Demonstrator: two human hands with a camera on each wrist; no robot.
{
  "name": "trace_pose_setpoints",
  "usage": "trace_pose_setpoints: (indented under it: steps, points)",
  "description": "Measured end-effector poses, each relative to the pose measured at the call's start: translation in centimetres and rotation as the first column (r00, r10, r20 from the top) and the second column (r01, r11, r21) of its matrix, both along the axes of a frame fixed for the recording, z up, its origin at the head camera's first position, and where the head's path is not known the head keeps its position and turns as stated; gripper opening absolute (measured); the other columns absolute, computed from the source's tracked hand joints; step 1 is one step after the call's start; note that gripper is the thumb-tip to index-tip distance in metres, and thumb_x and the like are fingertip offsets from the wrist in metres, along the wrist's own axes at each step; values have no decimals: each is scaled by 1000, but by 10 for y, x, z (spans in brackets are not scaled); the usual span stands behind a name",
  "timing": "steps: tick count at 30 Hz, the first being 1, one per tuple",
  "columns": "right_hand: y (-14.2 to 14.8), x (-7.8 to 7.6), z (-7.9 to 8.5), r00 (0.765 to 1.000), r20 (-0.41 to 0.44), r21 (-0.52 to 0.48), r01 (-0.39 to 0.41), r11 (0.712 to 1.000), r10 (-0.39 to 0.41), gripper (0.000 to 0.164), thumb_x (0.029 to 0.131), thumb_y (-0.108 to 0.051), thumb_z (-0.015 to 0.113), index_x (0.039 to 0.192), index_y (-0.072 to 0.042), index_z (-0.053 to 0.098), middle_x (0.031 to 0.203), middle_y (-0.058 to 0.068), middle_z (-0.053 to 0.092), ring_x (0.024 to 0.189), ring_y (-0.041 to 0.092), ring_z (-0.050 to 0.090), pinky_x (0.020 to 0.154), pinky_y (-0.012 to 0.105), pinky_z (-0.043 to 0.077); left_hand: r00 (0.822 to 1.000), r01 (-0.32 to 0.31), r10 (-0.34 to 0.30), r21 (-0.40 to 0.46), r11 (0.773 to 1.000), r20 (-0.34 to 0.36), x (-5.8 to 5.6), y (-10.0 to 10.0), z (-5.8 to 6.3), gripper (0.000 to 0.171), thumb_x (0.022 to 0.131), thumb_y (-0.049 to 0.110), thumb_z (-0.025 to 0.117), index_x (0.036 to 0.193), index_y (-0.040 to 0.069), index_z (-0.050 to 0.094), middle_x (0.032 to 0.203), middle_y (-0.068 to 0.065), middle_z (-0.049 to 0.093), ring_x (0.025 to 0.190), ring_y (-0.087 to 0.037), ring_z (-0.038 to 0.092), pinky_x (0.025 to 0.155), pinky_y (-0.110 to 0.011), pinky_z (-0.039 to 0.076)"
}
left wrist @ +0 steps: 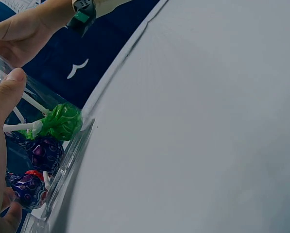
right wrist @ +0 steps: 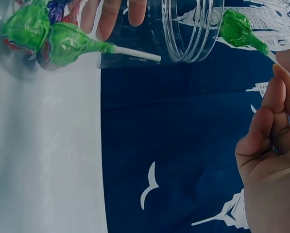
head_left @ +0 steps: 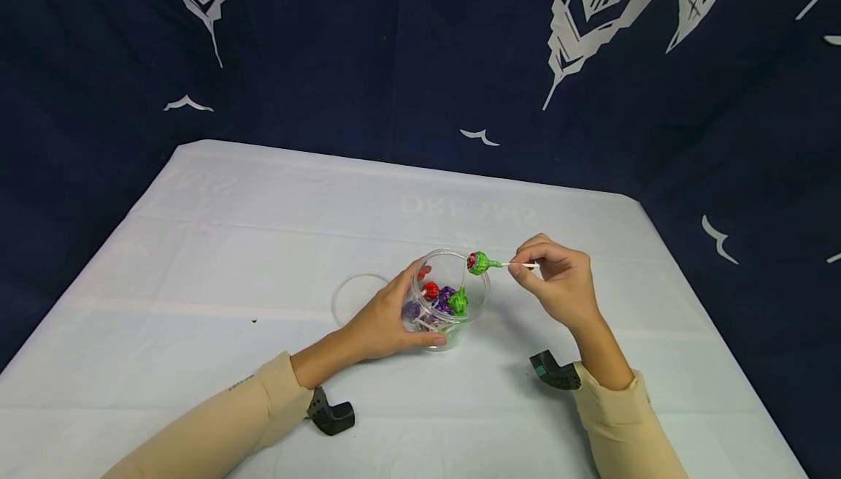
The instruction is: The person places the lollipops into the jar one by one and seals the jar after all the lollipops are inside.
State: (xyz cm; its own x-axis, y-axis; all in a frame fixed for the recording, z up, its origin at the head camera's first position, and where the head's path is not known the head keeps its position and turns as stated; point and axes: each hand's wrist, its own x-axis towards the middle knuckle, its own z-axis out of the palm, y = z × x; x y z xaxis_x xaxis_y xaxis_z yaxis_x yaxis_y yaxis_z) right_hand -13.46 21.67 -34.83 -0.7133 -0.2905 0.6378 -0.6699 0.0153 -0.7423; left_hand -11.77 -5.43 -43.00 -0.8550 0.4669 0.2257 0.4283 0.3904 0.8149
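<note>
A clear plastic jar (head_left: 453, 333) stands on the white cloth, and my left hand (head_left: 384, 322) grips it round its left side, thumb across the front. Several wrapped lollipops lie inside: a green lollipop (head_left: 458, 301), a red lollipop (head_left: 430, 290) and purple lollipops (left wrist: 44, 154). Between thumb and fingertips, my right hand (head_left: 558, 278) pinches the white stick of another green lollipop (head_left: 482, 263). That lollipop is held sideways, its wrapped head pointing left and overlapping the jar's right rim in the head view. The right wrist view shows this lollipop's head (right wrist: 236, 25) just outside the jar's mouth.
A clear round lid or ring (head_left: 336, 302) lies on the white cloth (head_left: 197, 267), left of the jar and partly behind the left hand. Behind the table hangs a dark blue curtain (head_left: 394, 63) with white prints. A small dark speck (head_left: 254, 320) sits at the left.
</note>
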Motion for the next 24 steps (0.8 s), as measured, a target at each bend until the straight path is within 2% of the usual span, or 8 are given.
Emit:
trace_pose_setpoints:
  steps: [5, 11, 18, 24]
  points:
    - [-4, 1, 1, 999, -23, 23, -32, 999, 33, 4, 84, 13, 70, 83, 10, 66, 81, 6, 65, 81, 15, 57, 75, 22, 51, 1000, -4, 4, -4, 1000, 2, 0, 0, 0, 119, 71, 48, 87, 159, 19, 13, 154, -7, 37, 138, -26, 40, 112, -47, 34]
    - [-9, 1, 1, 999, -31, 64, -27, 998, 29, 7, 82, 16, 68, 83, 9, 67, 82, 4, 65, 80, 14, 56, 72, 22, 48, 1000, -3, 3, -12, 1000, -8, 0, 0, -1, 119, 72, 49, 87, 160, 19, 12, 154, -7, 38, 136, -26, 41, 111, -47, 35]
    - [-13, 1, 0, 999, -17, 99, -49, 994, 51, 11, 81, 8, 75, 89, 12, 68, 87, 7, 68, 82, 18, 55, 68, 28, 40, 1000, 16, -16, 1, 1000, -27, -1, 0, -2, 116, 73, 49, 86, 159, 23, 12, 152, -3, 41, 136, -22, 42, 112, -45, 35]
    - [-12, 2, 0, 1000, -17, 119, -9, 993, 11, 10, 82, 6, 76, 89, 11, 70, 88, 1, 69, 82, 15, 56, 69, 27, 40, 1000, 9, -9, 3, 1000, -25, 0, 0, -1, 117, 72, 48, 87, 159, 22, 13, 152, -4, 41, 135, -22, 43, 111, -45, 35]
